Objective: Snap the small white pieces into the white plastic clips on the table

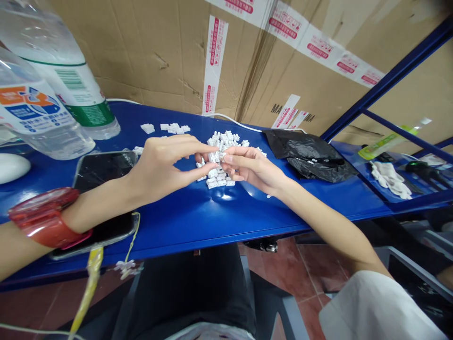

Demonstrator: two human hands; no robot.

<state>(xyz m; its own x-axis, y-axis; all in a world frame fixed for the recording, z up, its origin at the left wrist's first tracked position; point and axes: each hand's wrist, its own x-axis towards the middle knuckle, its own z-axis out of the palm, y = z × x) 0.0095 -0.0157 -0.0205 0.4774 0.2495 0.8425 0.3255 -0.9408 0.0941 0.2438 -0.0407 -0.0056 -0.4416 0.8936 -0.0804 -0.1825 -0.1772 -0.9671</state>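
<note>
Left grip (161, 163) closed on white pieces (213, 156), thumb at their near end; right grip (257, 166) pinched against their right side

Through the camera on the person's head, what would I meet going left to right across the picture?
Red wristband, left hand, white pieces at the fingertips, right hand, black plastic bag, white glove.

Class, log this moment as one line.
left hand: pinching white pieces | right hand: fingers at same pieces | blue table: white pile | right of pile: black bag
</note>
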